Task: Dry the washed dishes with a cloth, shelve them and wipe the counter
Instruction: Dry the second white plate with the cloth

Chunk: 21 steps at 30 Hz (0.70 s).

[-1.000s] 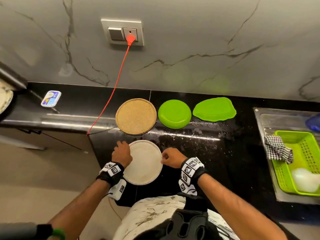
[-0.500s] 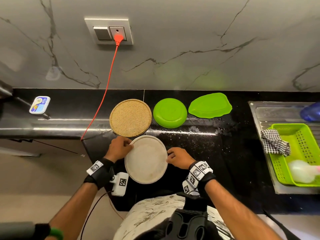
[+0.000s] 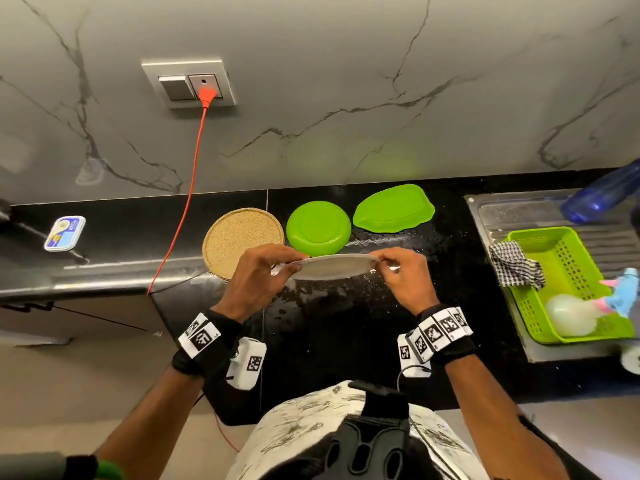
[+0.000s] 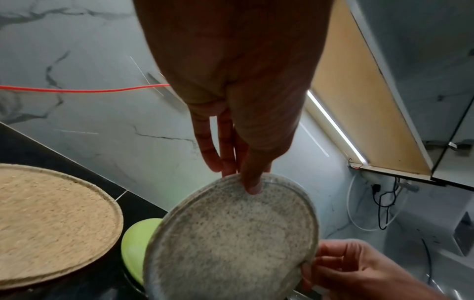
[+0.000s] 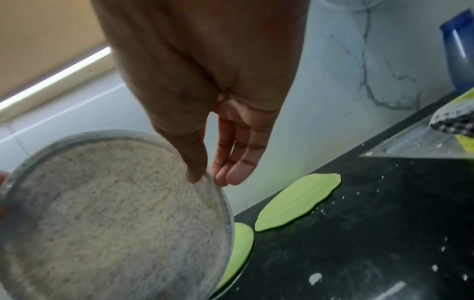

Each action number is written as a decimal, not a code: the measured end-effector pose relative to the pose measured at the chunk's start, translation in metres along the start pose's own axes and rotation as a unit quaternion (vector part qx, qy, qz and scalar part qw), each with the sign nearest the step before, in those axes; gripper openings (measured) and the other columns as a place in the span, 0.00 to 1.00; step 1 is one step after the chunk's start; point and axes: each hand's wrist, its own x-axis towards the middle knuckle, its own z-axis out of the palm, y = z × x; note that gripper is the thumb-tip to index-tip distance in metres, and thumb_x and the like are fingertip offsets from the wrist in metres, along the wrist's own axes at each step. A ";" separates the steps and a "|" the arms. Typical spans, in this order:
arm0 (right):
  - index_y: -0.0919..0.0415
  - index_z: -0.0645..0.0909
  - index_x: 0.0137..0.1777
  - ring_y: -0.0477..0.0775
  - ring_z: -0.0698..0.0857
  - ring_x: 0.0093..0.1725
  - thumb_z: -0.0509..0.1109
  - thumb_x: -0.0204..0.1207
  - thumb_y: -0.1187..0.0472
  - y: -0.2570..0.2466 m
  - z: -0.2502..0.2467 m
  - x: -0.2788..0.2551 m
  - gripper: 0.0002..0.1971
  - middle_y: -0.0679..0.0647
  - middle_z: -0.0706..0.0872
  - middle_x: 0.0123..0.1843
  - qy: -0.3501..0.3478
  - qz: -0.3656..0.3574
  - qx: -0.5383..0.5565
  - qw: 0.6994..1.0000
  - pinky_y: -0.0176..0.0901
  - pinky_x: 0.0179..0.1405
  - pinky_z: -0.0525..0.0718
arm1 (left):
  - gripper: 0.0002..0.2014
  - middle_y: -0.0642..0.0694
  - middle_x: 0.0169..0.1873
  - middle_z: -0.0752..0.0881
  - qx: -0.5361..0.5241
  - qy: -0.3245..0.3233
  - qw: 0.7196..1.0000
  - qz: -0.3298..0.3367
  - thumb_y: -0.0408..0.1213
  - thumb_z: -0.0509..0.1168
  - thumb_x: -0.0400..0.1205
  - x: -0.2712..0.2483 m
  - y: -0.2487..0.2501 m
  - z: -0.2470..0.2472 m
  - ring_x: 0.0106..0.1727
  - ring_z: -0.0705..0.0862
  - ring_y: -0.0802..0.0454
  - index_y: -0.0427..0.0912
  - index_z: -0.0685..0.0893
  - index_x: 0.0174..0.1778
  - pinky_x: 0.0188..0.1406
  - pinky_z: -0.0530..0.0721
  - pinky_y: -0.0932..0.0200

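The wet black counter (image 3: 346, 327) no longer carries the speckled plate (image 3: 332, 266) — a second ago it lay flat there, now it is raised above it, pinched at opposite rim edges by left hand (image 3: 256, 275) and right hand (image 3: 403, 275), probably for drying — the checked cloth (image 3: 516, 263) hangs on the green basket (image 3: 568, 237)

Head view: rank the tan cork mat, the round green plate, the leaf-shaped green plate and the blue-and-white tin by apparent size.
1-2. Tan cork mat, partly hidden by the left hand, and leaf-shaped green plate: too alike to rank.
3. Round green plate.
4. Blue-and-white tin, clearly smallest.
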 end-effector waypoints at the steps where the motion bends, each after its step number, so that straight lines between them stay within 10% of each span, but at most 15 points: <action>1: 0.54 0.94 0.55 0.44 0.90 0.45 0.77 0.74 0.71 0.002 -0.007 -0.003 0.14 0.47 0.94 0.49 0.015 -0.006 -0.005 1.000 0.35 0.47 0.86 | 0.10 0.54 0.52 0.93 -0.002 0.001 1.000 0.007 0.34 0.77 0.81 0.001 0.002 0.005 0.53 0.90 0.56 0.45 0.94 0.57 0.52 0.90 0.51; 6: 0.54 0.94 0.54 0.50 0.91 0.48 0.78 0.76 0.67 0.023 -0.021 -0.020 0.11 0.50 0.94 0.50 0.002 0.016 -0.043 0.999 0.53 0.52 0.91 | 0.10 0.50 0.52 0.94 0.074 -0.049 0.996 0.005 0.35 0.77 0.80 -0.005 0.005 0.039 0.50 0.91 0.53 0.44 0.94 0.57 0.50 0.89 0.54; 16: 0.50 0.95 0.50 0.51 0.92 0.47 0.79 0.76 0.63 0.033 -0.063 -0.029 0.08 0.48 0.95 0.48 0.016 0.031 -0.062 0.997 0.50 0.52 0.91 | 0.11 0.48 0.41 0.91 0.118 -0.190 0.974 -0.027 0.44 0.61 0.84 -0.004 0.011 0.100 0.43 0.88 0.46 0.46 0.87 0.54 0.41 0.86 0.46; 21: 0.57 0.92 0.57 0.48 0.92 0.45 0.83 0.71 0.68 0.053 -0.110 -0.019 0.15 0.50 0.94 0.49 0.051 0.049 0.002 0.998 0.47 0.51 0.92 | 0.14 0.44 0.28 0.84 0.085 -0.114 0.989 -0.040 0.45 0.61 0.82 0.019 0.036 0.133 0.32 0.82 0.39 0.39 0.82 0.38 0.30 0.80 0.41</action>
